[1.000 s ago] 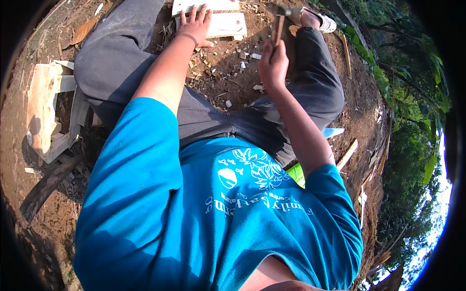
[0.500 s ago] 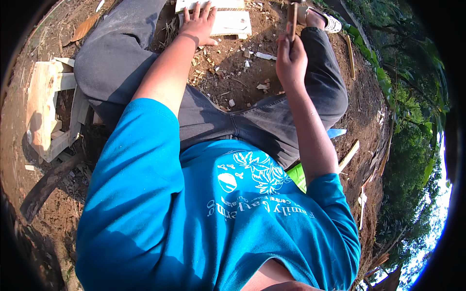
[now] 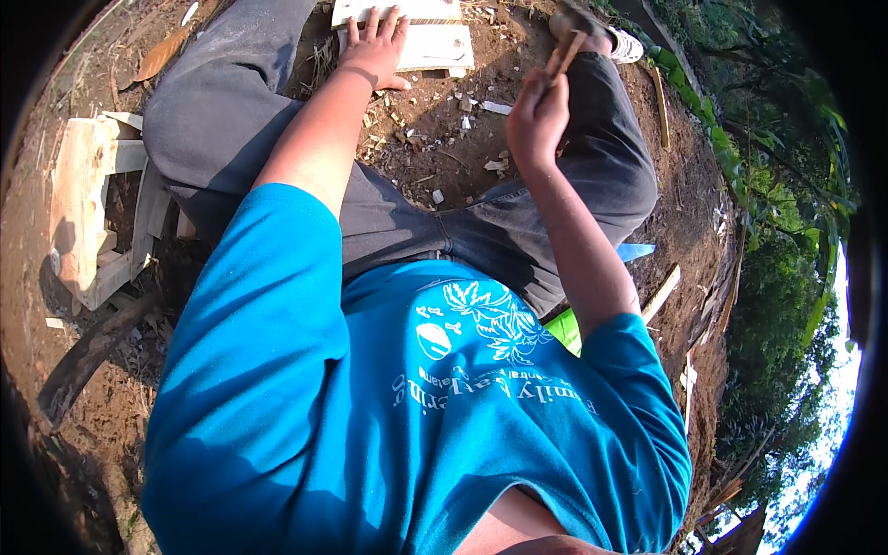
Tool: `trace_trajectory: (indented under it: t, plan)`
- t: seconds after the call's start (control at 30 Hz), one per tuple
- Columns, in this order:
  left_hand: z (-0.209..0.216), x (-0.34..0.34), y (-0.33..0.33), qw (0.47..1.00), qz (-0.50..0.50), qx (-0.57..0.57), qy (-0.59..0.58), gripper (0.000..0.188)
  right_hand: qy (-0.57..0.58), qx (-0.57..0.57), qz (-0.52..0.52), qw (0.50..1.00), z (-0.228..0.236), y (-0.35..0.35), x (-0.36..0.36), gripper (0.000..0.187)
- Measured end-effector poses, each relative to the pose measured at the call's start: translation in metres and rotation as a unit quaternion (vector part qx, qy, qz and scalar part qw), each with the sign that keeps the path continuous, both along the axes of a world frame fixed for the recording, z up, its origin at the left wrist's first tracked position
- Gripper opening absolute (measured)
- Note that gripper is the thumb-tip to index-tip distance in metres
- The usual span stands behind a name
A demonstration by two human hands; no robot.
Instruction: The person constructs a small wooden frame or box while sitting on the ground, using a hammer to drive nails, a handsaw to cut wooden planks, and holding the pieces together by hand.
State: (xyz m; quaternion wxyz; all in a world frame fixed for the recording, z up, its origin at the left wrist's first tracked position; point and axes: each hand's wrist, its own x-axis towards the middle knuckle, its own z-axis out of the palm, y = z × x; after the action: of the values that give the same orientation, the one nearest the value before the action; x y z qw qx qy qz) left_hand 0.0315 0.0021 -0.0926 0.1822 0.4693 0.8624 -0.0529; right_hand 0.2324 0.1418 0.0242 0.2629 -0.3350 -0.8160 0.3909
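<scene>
My left hand [image 3: 373, 54] lies flat with fingers spread across pale wooden boards [image 3: 435, 48] on the ground between my legs. The boards sit side by side with a gap between them, and a small block shows under the nearer one. A bent nail or dark mark seems to lie on that board. In my right hand [image 3: 538, 125] is a hammer [image 3: 566, 55], gripped by its wooden handle and raised to the right of the boards. The hammer's head is smeared by motion near my shoe.
A nailed wooden frame [image 3: 81, 213] stands on the soil at the left, beside a dark log [image 3: 88, 361]. Wood chips [image 3: 407, 139] litter the dirt between my legs. A blue blade-like piece [image 3: 635, 252] and a wooden strip [image 3: 662, 292] lie to the right. Green plants border the far right.
My right hand and the hammer have shifted slightly left, and the hammer has tilted to the right. My left hand stays on the boards.
</scene>
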Motion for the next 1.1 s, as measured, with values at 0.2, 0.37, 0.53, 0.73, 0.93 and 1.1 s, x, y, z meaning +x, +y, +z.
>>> trace_trajectory:
  t: [0.2, 0.37, 0.53, 0.73, 0.93, 1.1]
  plan:
    - [-0.009, 0.006, -0.002, 1.0, 0.013, -0.019, 0.006, 0.128, 0.017, -0.116, 0.058, 0.991, 0.046, 0.001, -0.015, 0.019]
    - [0.0, 0.001, 0.007, 0.999, 0.013, -0.037, 0.014, 0.13, -0.395, 0.025, 0.131, 0.909, -0.063, 0.015, 0.02, 0.024]
    - [0.009, -0.003, -0.003, 1.0, -0.008, -0.006, -0.029, 0.129, 0.065, -0.12, 0.07, 0.988, 0.057, 0.005, -0.031, 0.028]
    - [0.001, 0.005, 0.005, 0.999, 0.007, -0.043, -0.005, 0.129, -0.412, 0.02, 0.096, 0.906, -0.05, 0.018, 0.016, 0.022]
    - [-0.005, 0.0, -0.002, 1.0, 0.004, -0.023, 0.007, 0.129, 0.09, -0.111, 0.02, 0.99, 0.055, 0.013, -0.019, 0.026]
    - [-0.005, 0.002, 0.008, 0.998, 0.015, -0.057, -0.021, 0.132, -0.39, -0.034, 0.057, 0.918, -0.049, 0.012, 0.015, 0.026]
